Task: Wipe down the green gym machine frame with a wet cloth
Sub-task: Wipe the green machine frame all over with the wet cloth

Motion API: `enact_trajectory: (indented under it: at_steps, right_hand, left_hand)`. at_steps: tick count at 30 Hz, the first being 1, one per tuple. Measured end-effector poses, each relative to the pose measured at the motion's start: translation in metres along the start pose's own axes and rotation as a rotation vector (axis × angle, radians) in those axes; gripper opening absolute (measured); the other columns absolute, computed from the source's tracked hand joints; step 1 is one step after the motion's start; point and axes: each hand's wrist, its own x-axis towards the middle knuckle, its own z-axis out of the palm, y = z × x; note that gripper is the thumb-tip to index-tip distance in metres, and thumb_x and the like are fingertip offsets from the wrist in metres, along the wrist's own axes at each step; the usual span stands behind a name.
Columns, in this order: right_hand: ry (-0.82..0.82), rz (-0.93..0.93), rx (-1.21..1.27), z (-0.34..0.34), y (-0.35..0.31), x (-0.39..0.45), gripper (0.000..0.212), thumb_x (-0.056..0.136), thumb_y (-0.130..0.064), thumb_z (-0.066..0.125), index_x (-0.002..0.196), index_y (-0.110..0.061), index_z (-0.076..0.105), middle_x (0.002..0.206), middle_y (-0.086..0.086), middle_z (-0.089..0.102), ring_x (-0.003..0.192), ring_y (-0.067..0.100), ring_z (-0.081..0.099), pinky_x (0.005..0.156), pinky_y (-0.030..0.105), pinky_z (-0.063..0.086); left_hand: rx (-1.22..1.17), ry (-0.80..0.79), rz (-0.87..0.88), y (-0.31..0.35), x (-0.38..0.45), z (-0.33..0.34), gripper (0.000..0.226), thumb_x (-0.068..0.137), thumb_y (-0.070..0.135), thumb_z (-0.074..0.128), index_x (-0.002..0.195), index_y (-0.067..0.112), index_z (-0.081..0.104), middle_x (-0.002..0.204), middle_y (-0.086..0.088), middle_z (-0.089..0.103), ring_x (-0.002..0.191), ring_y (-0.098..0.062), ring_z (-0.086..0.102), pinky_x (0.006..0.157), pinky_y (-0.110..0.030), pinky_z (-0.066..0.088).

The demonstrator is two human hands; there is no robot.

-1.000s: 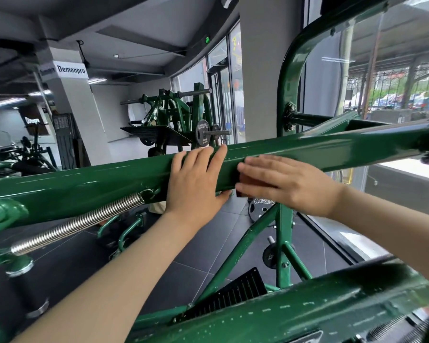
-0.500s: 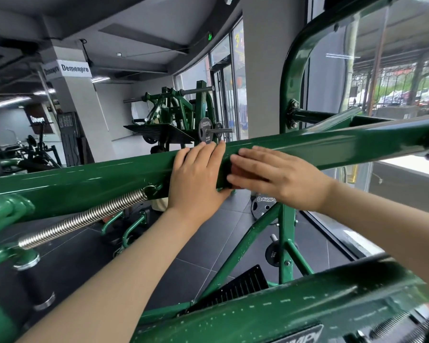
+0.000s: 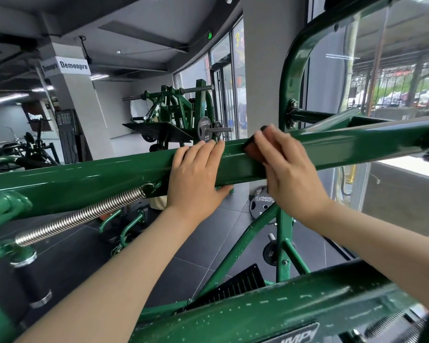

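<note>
A long green frame bar (image 3: 89,179) runs across the view at chest height, rising to the right. My left hand (image 3: 196,177) lies flat on its near face, fingers straight over the top edge and thumb under the bar. My right hand (image 3: 286,169) presses a small dark reddish cloth (image 3: 252,151) against the bar just right of the left hand, fingers straight and pointing up-left. Most of the cloth is hidden under the right palm.
A steel coil spring (image 3: 82,216) hangs under the bar at left. A second green beam (image 3: 270,310) crosses close below my arms. A curved green upright (image 3: 292,70) stands behind the bar. Weight plates (image 3: 260,204) lie on the dark tiled floor below.
My right hand with the cloth has slid right and up along the bar, opening a gap from the left hand. The left hand has stayed in place on the bar.
</note>
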Motion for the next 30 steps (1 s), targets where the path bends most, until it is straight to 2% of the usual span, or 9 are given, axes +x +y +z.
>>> enact_trajectory:
  at_steps: [3, 4, 8, 13, 18, 23, 25, 28, 30]
  right_hand:
    - [-0.146, -0.293, -0.022, 0.0, 0.003, 0.003, 0.061, 0.091, 0.015, 0.052, 0.15, -0.002, 0.052, 0.149, 0.029, 0.049, 0.137, 0.047, 0.049, 0.118, 0.055, 0.039]
    - [-0.13, -0.255, -0.026, -0.002, 0.008, 0.005, 0.059, 0.093, 0.013, 0.052, 0.15, -0.003, 0.051, 0.149, 0.028, 0.05, 0.136, 0.046, 0.05, 0.117, 0.053, 0.041]
    - [0.067, 0.237, 0.049, -0.011, 0.003, 0.013, 0.053, 0.099, 0.004, 0.057, 0.152, 0.0, 0.048, 0.146, 0.028, 0.05, 0.132, 0.046, 0.052, 0.113, 0.053, 0.045]
    - [-0.112, -0.162, 0.013, 0.003, -0.009, 0.008, 0.059, 0.092, 0.012, 0.061, 0.149, -0.002, 0.053, 0.144, 0.028, 0.052, 0.13, 0.046, 0.054, 0.115, 0.053, 0.044]
    - [0.013, 0.188, 0.001, -0.011, 0.004, 0.018, 0.055, 0.097, 0.005, 0.058, 0.151, -0.002, 0.05, 0.146, 0.027, 0.051, 0.128, 0.048, 0.054, 0.107, 0.06, 0.048]
    - [-0.237, -0.385, -0.043, 0.006, -0.013, 0.014, 0.066, 0.089, 0.012, 0.045, 0.152, -0.006, 0.05, 0.154, 0.027, 0.045, 0.141, 0.048, 0.045, 0.121, 0.059, 0.034]
    - [-0.314, -0.558, -0.088, -0.005, 0.0, 0.026, 0.072, 0.087, 0.014, 0.054, 0.154, -0.01, 0.049, 0.158, 0.022, 0.044, 0.145, 0.044, 0.043, 0.121, 0.057, 0.036]
    - [-0.24, -0.404, -0.099, -0.012, 0.007, 0.036, 0.071, 0.087, 0.014, 0.064, 0.152, -0.012, 0.052, 0.157, 0.019, 0.046, 0.139, 0.041, 0.05, 0.112, 0.058, 0.047]
    - [-0.174, -0.301, -0.082, -0.001, -0.008, 0.03, 0.062, 0.091, 0.012, 0.059, 0.149, -0.01, 0.055, 0.155, 0.021, 0.049, 0.135, 0.044, 0.053, 0.109, 0.058, 0.048]
  left_hand:
    - [-0.015, 0.012, -0.009, 0.0, 0.001, -0.001, 0.093, 0.071, 0.055, 0.088, 0.145, 0.009, 0.055, 0.141, -0.007, 0.062, 0.133, -0.029, 0.056, 0.116, -0.044, 0.031]
    - [-0.015, 0.017, -0.012, 0.0, 0.0, -0.001, 0.093, 0.07, 0.055, 0.089, 0.145, 0.01, 0.056, 0.14, -0.007, 0.063, 0.133, -0.029, 0.056, 0.116, -0.043, 0.03]
    - [-0.01, 0.015, -0.022, 0.001, 0.001, -0.001, 0.094, 0.069, 0.055, 0.089, 0.145, 0.01, 0.057, 0.14, -0.007, 0.063, 0.132, -0.028, 0.057, 0.117, -0.042, 0.026]
    - [-0.022, -0.032, 0.002, -0.001, 0.002, -0.006, 0.097, 0.071, 0.057, 0.088, 0.148, 0.01, 0.053, 0.146, -0.007, 0.059, 0.136, -0.027, 0.053, 0.118, -0.041, 0.028]
    - [0.101, -0.069, -0.019, -0.014, -0.006, -0.02, 0.105, 0.073, 0.068, 0.078, 0.153, 0.009, 0.045, 0.15, -0.01, 0.055, 0.139, -0.027, 0.05, 0.114, -0.049, 0.032]
    - [0.185, -0.11, -0.112, -0.018, -0.023, -0.025, 0.106, 0.075, 0.063, 0.077, 0.158, 0.011, 0.036, 0.15, -0.011, 0.052, 0.142, -0.029, 0.046, 0.118, -0.057, 0.029]
    - [0.176, -0.099, -0.114, -0.021, -0.023, -0.025, 0.101, 0.077, 0.058, 0.079, 0.157, 0.01, 0.04, 0.149, -0.01, 0.054, 0.141, -0.029, 0.047, 0.119, -0.055, 0.03]
    - [0.129, -0.079, -0.125, -0.021, -0.023, -0.024, 0.097, 0.077, 0.054, 0.082, 0.154, 0.01, 0.044, 0.148, -0.008, 0.056, 0.14, -0.028, 0.049, 0.121, -0.054, 0.032]
    - [0.108, -0.067, -0.13, -0.022, -0.023, -0.024, 0.095, 0.075, 0.053, 0.084, 0.152, 0.011, 0.047, 0.147, -0.007, 0.057, 0.138, -0.027, 0.05, 0.12, -0.053, 0.033]
